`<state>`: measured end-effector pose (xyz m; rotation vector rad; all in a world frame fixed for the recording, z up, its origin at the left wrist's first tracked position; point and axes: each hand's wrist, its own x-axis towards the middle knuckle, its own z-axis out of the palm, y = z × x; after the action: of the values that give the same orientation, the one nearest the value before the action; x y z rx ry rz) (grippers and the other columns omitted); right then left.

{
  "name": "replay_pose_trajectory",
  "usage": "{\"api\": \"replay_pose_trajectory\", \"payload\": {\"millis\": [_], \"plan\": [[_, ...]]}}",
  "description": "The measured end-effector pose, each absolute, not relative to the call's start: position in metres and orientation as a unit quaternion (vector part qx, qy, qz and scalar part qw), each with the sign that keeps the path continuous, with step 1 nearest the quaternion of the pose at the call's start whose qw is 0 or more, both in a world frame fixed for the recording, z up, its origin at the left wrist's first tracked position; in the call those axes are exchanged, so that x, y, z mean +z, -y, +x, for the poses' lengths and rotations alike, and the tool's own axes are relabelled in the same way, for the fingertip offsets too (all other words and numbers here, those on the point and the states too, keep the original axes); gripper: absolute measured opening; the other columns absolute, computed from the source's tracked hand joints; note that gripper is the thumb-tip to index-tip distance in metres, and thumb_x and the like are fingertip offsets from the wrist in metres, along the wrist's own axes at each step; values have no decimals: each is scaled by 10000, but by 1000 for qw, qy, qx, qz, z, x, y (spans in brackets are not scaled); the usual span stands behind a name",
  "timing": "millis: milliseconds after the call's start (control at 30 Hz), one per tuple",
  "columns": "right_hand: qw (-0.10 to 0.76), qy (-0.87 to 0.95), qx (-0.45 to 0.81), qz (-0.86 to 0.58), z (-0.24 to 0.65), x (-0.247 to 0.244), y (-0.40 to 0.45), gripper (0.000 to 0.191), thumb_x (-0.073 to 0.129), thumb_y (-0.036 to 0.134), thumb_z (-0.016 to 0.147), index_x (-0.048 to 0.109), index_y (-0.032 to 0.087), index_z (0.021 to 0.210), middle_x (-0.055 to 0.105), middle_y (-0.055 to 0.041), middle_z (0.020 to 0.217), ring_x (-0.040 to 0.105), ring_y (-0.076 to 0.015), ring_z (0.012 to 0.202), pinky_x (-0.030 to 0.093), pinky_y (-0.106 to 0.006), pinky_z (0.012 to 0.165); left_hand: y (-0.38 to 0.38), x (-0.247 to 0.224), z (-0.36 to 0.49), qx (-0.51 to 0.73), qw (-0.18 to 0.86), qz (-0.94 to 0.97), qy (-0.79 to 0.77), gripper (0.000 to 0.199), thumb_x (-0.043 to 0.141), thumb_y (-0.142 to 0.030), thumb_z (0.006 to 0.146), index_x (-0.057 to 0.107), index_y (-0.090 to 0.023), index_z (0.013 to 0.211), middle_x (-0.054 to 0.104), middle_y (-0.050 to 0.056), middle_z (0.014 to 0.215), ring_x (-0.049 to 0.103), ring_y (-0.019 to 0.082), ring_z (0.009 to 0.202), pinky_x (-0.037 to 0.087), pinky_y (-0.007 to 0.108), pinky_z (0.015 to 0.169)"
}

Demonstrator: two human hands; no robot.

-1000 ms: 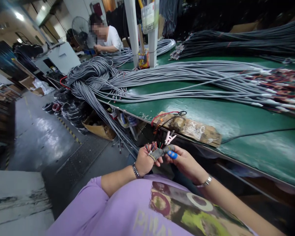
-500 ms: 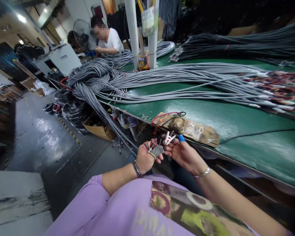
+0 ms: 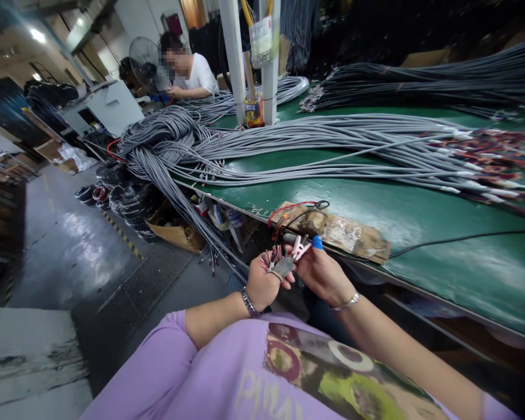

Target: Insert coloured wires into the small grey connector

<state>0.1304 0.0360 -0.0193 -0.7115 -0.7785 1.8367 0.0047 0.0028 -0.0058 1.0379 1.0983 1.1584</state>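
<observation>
My left hand [image 3: 265,284] is closed around a small bundle of thin coloured wires [image 3: 271,256], with a grey covering over its thumb. Close beside it on the right is my right hand [image 3: 321,269], a blue covering on its thumb. A small pale pink clip [image 3: 300,248] stands between the two hands at my right fingertips. Some of the right fingers are hidden behind the clip and the left hand. Just beyond the hands, a worn wooden board [image 3: 341,232] with red and black leads lies along the bench edge.
Long grey cables [image 3: 315,131] stretch over the green bench [image 3: 424,216] and hang off its left end. Darker cables [image 3: 398,84] lie farther back. A person in white [image 3: 199,76] sits beyond, near a fan. White posts [image 3: 233,58] rise from the bench.
My right hand has shifted slightly left, closer to my left hand. The left hand has moved a little to the right, and the clip now sits nearer the wires.
</observation>
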Motion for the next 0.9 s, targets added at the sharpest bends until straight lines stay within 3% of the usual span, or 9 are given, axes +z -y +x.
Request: {"api": "replay_pose_trajectory", "payload": {"millis": [133, 300, 567, 733, 900], "plan": [[442, 287, 814, -243, 129, -19, -37, 591, 486, 764, 748, 656, 218, 894, 652, -28, 662, 521, -167, 427, 502, -381, 534, -2, -6, 5, 480, 587, 447, -474, 410, 667, -541, 733, 601, -139, 688, 591, -3, 540, 492, 65, 399, 380, 183, 393], [466, 270, 803, -255, 126, -17, -35, 573, 499, 768, 734, 635, 221, 838, 656, -25, 650, 520, -167, 417, 497, -370, 508, -3, -8, 6, 489, 589, 446, -464, 395, 663, -521, 746, 602, -135, 689, 587, -4, 533, 489, 65, 398, 383, 185, 393], [434, 260, 837, -207, 124, -14, -34, 543, 495, 763, 738, 605, 239, 828, 659, -3, 634, 533, -173, 386, 457, -335, 411, -1, -11, 3, 487, 591, 447, -463, 388, 656, -513, 756, 648, -131, 823, 590, -19, 536, 489, 63, 392, 374, 175, 388], [469, 231, 826, -210, 121, -20, -37, 528, 556, 749, 714, 598, 229, 799, 649, -3, 644, 513, -160, 378, 434, -312, 375, -1, -12, 3, 490, 576, 454, -471, 392, 639, -529, 765, 635, -137, 766, 594, -15, 533, 502, 69, 386, 355, 179, 374], [516, 227, 797, -219, 121, -20, -39, 472, 614, 694, 717, 617, 241, 847, 680, -15, 736, 580, -175, 503, 465, -302, 437, -1, -12, 3, 495, 575, 453, -469, 388, 644, -525, 762, 600, -142, 714, 587, -19, 532, 496, 66, 383, 351, 181, 377]]}}
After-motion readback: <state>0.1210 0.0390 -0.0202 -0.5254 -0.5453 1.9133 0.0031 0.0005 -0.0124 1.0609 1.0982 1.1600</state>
